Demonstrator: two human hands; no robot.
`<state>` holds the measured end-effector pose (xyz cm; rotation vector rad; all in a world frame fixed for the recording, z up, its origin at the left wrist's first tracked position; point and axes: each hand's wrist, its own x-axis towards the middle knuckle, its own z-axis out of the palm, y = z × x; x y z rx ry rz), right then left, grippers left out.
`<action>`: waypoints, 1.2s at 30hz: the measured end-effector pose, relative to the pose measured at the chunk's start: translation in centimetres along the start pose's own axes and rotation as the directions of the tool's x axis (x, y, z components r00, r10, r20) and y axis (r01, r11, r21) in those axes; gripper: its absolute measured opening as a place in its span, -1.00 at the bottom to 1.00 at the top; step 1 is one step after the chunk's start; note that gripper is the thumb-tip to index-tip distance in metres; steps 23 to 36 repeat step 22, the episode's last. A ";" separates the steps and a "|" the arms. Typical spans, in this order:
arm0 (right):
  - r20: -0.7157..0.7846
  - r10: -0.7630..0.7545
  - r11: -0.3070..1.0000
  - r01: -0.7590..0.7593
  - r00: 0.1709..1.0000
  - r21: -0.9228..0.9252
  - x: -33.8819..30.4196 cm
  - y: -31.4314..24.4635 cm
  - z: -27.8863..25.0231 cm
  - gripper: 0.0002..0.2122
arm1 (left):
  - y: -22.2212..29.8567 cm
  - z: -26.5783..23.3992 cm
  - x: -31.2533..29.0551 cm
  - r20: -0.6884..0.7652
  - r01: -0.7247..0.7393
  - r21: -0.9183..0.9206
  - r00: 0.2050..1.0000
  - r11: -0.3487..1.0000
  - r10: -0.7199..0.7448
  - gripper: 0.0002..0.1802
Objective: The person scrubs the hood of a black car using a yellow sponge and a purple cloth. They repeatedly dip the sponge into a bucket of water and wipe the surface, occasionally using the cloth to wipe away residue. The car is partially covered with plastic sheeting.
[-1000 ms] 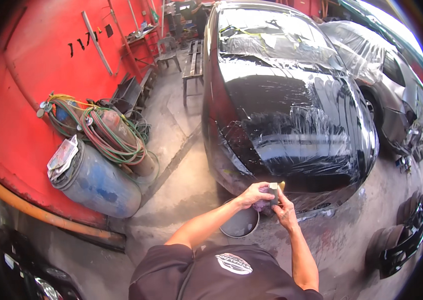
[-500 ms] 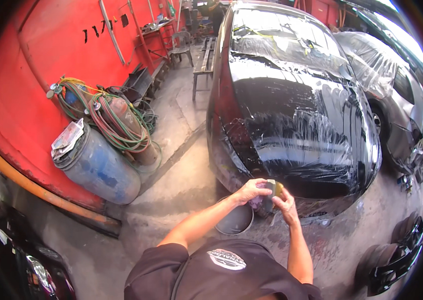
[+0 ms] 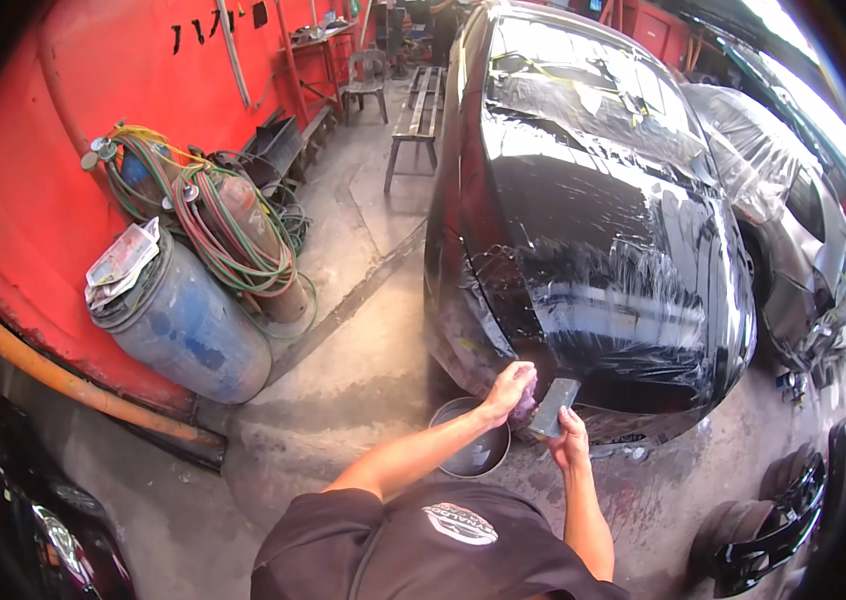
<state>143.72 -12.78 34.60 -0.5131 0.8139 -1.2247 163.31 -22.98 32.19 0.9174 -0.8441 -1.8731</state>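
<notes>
My right hand [image 3: 571, 440] grips a flat grey rectangular sanding block [image 3: 555, 402] by its right edge, its broad face turned upward. Just left of it, my left hand [image 3: 507, 391] is closed around a crumpled purple cloth [image 3: 525, 400], partly hidden by the fingers. Both hands are held in front of the nose of a black car [image 3: 593, 200], whose wet bonnet has streaks across it. Below my left forearm stands a round dark basin [image 3: 474, 452] on the floor.
To the left, a blue drum [image 3: 198, 335] with papers on top stands by gas cylinders [image 3: 253, 230] draped in hoses. A wooden bench [image 3: 413, 125] is beside the car. A plastic-covered car [image 3: 793, 190] and black car parts [image 3: 768, 535] are on the right.
My hands have moved apart; both were at the block, which now stays in my right hand with its broad face showing. My left hand has shifted onto the purple cloth.
</notes>
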 end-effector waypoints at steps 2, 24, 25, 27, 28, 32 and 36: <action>0.034 0.040 0.985 -0.045 0.999 0.166 -0.1 1.1 1.2 -0.41 | -0.3 1.1 -1.1 0.071 -0.149 0.157 0.988 0.976 0.139 -0.35; 0.322 -0.152 0.905 0.263 0.934 -0.335 25.5 -20.6 -0.3 -0.65 | -7.1 -5.9 -31.7 -0.105 0.262 0.741 0.954 0.618 -0.279 -0.48; 0.322 -0.152 0.905 0.263 0.934 -0.335 25.5 -20.6 -0.3 -0.65 | -7.1 -5.9 -31.7 -0.105 0.262 0.741 0.954 0.618 -0.279 -0.48; 0.322 -0.152 0.905 0.263 0.934 -0.335 25.5 -20.6 -0.3 -0.65 | -7.1 -5.9 -31.7 -0.105 0.262 0.741 0.954 0.618 -0.279 -0.48; 0.322 -0.152 0.905 0.263 0.934 -0.335 25.5 -20.6 -0.3 -0.65 | -7.1 -5.9 -31.7 -0.105 0.262 0.741 0.954 0.618 -0.279 -0.48; 0.322 -0.152 0.905 0.263 0.934 -0.335 25.5 -20.6 -0.3 -0.65 | -7.1 -5.9 -31.7 -0.105 0.262 0.741 0.954 0.618 -0.279 -0.48; 0.322 -0.152 0.905 0.263 0.934 -0.335 25.5 -20.6 -0.3 -0.65 | -7.1 -5.9 -31.7 -0.105 0.262 0.741 0.954 0.618 -0.279 -0.48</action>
